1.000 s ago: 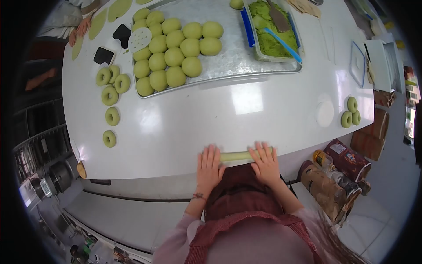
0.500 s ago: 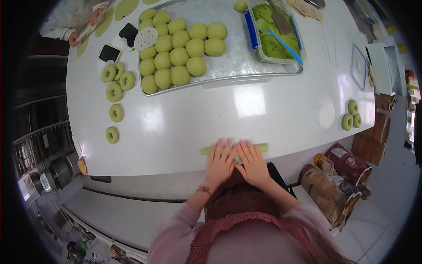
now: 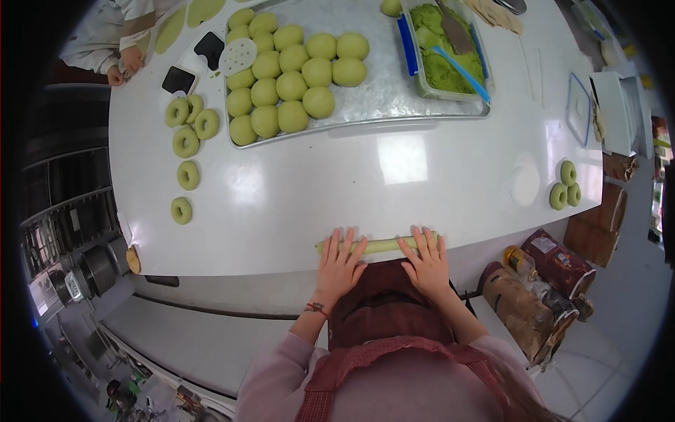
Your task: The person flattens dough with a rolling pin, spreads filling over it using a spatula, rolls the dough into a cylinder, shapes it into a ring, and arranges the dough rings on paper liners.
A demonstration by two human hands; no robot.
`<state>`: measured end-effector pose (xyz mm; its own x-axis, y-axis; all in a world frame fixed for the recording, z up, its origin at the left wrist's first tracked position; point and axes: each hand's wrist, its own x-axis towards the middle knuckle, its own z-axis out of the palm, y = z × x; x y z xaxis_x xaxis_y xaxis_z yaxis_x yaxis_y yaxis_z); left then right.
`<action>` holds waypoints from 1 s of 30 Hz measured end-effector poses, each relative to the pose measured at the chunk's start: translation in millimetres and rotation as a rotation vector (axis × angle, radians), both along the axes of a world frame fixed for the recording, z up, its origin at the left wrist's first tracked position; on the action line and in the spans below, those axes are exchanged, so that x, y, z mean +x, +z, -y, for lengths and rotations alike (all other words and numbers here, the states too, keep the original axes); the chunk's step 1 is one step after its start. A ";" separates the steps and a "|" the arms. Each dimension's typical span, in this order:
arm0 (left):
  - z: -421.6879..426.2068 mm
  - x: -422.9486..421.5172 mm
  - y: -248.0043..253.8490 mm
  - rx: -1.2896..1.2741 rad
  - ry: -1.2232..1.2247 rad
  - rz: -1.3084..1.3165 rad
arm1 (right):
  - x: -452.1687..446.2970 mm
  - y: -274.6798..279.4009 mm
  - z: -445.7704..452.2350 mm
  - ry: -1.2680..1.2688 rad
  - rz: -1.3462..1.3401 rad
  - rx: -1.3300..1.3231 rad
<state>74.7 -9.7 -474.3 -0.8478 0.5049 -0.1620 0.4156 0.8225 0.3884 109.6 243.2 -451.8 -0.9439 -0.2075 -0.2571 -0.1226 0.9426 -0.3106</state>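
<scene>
Rolling the slim, pale-green dough rope (image 3: pixel 383 246) evenly would seem to call for light, equal pressure from both palms, worked outward from the middle so that neither end thins first. Keeping it parallel to the near edge of the glossy white worktop (image 3: pixel 281 204) should guard against it slipping over.

The rope lies just in from that near edge, around its middle. The left hand (image 3: pixel 339 269) is palm down across the rope's left end, fingers straight and spread, pressing rather than gripping. The right hand (image 3: pixel 427 266) lies just as flat over the right end, fingers fanned; the rope's bare middle shows between them.

Farther in, six green dough rings (image 3: pixel 185 151) lie near the worktop's left edge, and three smaller-looking green rings (image 3: pixel 555 197) near its right edge. Toward the far edge, a shallow silver metal tray (image 3: pixel 380 88) carries smooth, round green dough balls (image 3: pixel 290 86) on its left part and a clear plastic box (image 3: pixel 450 93) of crumbly green filling (image 3: pixel 439 74) by its near right corner. A co-worker's hands (image 3: pixel 131 60) are at the worktop's far left; what they hold I cannot tell.
</scene>
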 end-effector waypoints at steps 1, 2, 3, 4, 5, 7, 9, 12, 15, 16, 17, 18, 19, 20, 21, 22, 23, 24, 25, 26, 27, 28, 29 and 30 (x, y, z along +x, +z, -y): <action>-0.1 -1.3 -4.2 -0.002 0.003 0.000 | -1.8 -5.6 0.1 0.003 0.000 -0.002; -8.3 -17.8 2.4 -0.047 0.068 -0.020 | -16.2 -6.8 3.1 -0.023 -0.041 0.026; -16.1 -36.3 4.7 -0.090 0.132 -0.041 | -33.6 -8.4 5.6 -0.051 -0.083 0.057; -21.9 -54.3 1.4 -0.094 0.194 -0.080 | -54.5 -8.6 7.2 -0.079 -0.098 0.052; -24.1 -74.0 -1.7 -0.095 0.244 -0.103 | -74.1 -12.4 5.5 -0.099 -0.120 0.026; -18.1 -104.8 6.1 -0.093 0.290 -0.193 | -98.3 -12.8 -4.8 -0.137 -0.112 -0.135; 15.3 -109.3 10.0 0.026 0.227 -0.091 | -96.9 -2.4 -28.8 -0.121 -0.053 -0.274; 22.4 -107.8 16.2 0.202 0.094 -0.094 | -99.5 10.6 -29.1 -0.065 -0.070 -0.398; 19.1 -105.9 13.8 0.222 -0.016 -0.075 | -109.8 6.6 -25.7 0.025 -0.166 -0.384; 22.1 -106.6 14.8 0.215 -0.043 -0.067 | -112.4 3.5 -25.7 0.072 -0.179 -0.394; 27.2 -108.0 16.1 0.206 -0.070 -0.061 | -113.3 2.2 -27.5 0.077 -0.184 -0.394; 34.3 -107.7 15.2 0.205 -0.066 -0.067 | -114.7 1.7 -31.9 0.077 -0.102 -0.431; 42.9 -106.7 12.5 0.211 -0.088 -0.028 | -117.1 1.1 -35.6 0.077 -0.022 -0.467; 47.6 -109.2 16.1 0.217 -0.113 0.010 | -120.8 4.5 -37.6 0.083 -0.029 -0.465; 52.5 -109.8 20.0 0.220 -0.111 0.005 | -121.9 9.0 -39.8 0.089 0.040 -0.499; 58.0 -108.6 24.2 0.198 -0.092 0.087 | -122.2 11.8 -40.6 0.092 0.111 -0.534; 60.4 -104.6 29.1 0.177 -0.072 0.173 | -122.0 9.9 -38.8 0.092 0.113 -0.533; 59.9 -96.6 30.7 0.178 -0.066 0.176 | -123.5 6.9 -34.0 0.123 0.185 -0.431; 57.2 -90.7 32.0 0.105 -0.042 -0.034 | -129.0 3.5 -29.0 0.156 0.251 -0.328; 53.6 -87.1 33.0 0.028 -0.020 -0.247 | -140.5 6.7 -21.8 0.164 0.246 -0.328; 46.7 -80.4 36.0 0.026 -0.017 -0.249 | -152.9 14.0 -11.7 0.104 0.102 -0.398; 35.8 -67.2 40.6 0.110 0.086 -0.215 | -162.3 19.1 0.6 0.039 -0.034 -0.467; 23.2 -56.7 43.8 0.195 0.190 -0.186 | -182.0 19.3 20.5 0.023 -0.199 -0.386; 11.1 -44.9 36.5 0.249 0.126 -0.124 | -202.5 17.2 37.4 0.009 -0.364 -0.303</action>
<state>29.8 -20.7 -437.8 -0.9121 0.4053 0.0620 0.3727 0.7566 0.5373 -92.9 205.7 -434.6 -0.9591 -0.2308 0.1639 -0.2826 0.8144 -0.5068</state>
